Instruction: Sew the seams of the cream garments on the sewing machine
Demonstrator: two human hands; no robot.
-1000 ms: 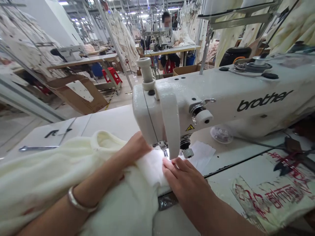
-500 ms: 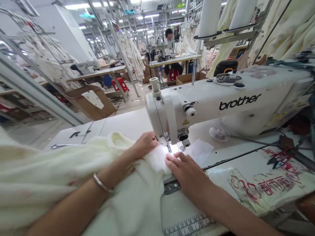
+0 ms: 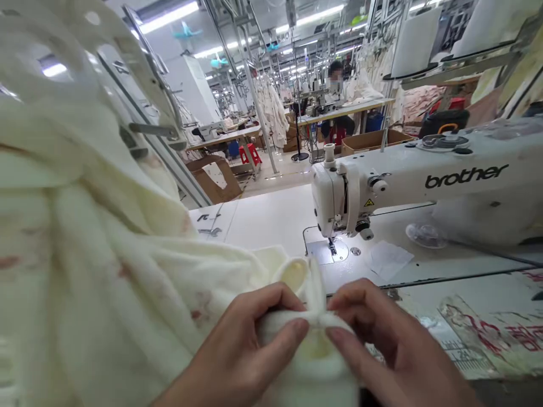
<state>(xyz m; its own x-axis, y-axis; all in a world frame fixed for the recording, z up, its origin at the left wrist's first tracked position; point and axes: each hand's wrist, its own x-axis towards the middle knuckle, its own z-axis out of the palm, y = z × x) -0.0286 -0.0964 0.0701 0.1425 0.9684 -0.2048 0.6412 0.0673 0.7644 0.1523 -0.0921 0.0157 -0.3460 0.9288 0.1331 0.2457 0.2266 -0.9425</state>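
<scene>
A narrow upright tab of cream fleece [image 3: 316,285] stands near the lower edge of the view, in front of the sewing machine and well apart from the needle. It belongs to a cream fleece garment [image 3: 97,265], the bulk of which is heaped to the left, and a rounded opening [image 3: 292,275] lies just behind it. The fabric is gathered between the left hand [image 3: 250,345] and the right hand [image 3: 390,345]. The left fingers [image 3: 271,316] and right fingers [image 3: 356,299] are curled and pressed together, pinching the fleece on either side of the tab.

The step in hand is judged to be the forming of this fold by hand, ahead of stitching. The next move is judged to call for the fold to be held in shape and carried to the machine.

Beyond the hands, a Brother sewing machine [image 3: 424,186] is mounted on the worktop [image 3: 254,220], its presser foot [image 3: 331,244] standing over the needle plate [image 3: 326,252]. A white paper sheet [image 3: 389,260] lies to the right of the plate.
</scene>
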